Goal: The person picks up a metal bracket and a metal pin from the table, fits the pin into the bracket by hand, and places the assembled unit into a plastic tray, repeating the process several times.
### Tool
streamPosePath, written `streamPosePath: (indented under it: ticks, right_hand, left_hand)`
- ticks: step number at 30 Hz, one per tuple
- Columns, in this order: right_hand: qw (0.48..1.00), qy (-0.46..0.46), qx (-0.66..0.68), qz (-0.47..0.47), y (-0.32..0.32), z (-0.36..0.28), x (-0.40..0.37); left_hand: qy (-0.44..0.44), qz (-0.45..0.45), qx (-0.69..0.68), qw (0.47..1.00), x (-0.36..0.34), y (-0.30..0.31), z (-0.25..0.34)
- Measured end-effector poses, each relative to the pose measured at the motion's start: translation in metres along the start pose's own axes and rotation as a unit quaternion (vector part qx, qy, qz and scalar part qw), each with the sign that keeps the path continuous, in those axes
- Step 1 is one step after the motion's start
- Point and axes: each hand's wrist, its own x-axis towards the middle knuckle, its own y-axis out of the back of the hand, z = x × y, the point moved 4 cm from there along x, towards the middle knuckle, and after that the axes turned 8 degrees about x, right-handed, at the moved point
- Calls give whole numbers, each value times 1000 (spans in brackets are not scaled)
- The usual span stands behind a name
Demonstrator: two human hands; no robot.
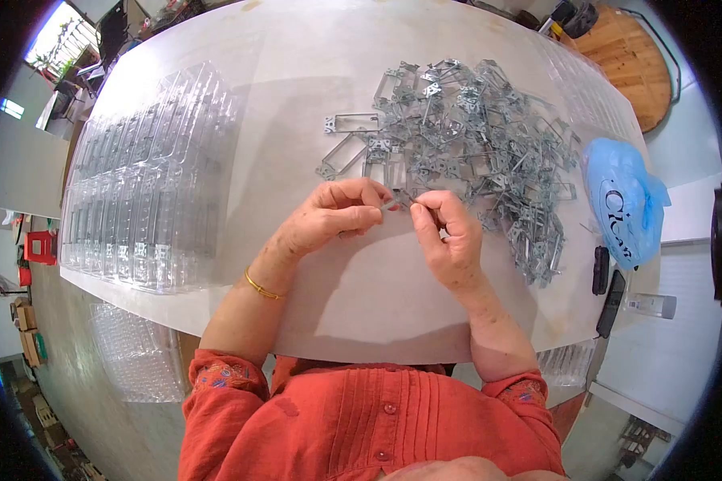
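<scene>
A pale worktable (297,313) stands in a cluttered room; script on the blue bag (618,188) begins "Ci". Left hand (333,215) and right hand (451,236), fingertips pinched together, grip slender metalwork (391,205).

2 hands (329,216) (453,244); 1 heap metal frames (467,98); 1 blue bag (620,196); 1 bracelet (261,287); 2 shirt buttons (390,408)

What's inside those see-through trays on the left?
Rows of silvery metal brackets show through the clear plastic trays. The upper layers cover what lies deeper, so I can't tell what's there.
</scene>
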Motion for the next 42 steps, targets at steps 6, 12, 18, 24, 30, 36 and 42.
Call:
streamPosePath:
  ticks: [6,12,18,24,30,36,42]
  right_hand:
    - [996,-80,48,-14,-2,-8,2]
    - [957,-216,178,-77,-3,5,2]
    - [939,-254,210,-97,2,13,4]
    - [934,-252,250,-43,5,9,4]
    - [930,-252,267,-22,8,10,4]
    - [938,-201,277,56,16,10,11]
    - [946,-212,246,-9,4,6,6]
  left_hand:
    - [36,13,52,998,-4,-6,8]
    - [13,-1,130,991,-3,-7,10]
    - [13,-14,190,982,-2,-13,11]
    - [2,-48,236,971,-4,-20,15]
    - [-38,-130,207,969,-7,-23,12]
    - [33,-56,44,997,-3,-12,4]
    - [-20,-6,-118,993,0,-2,9]
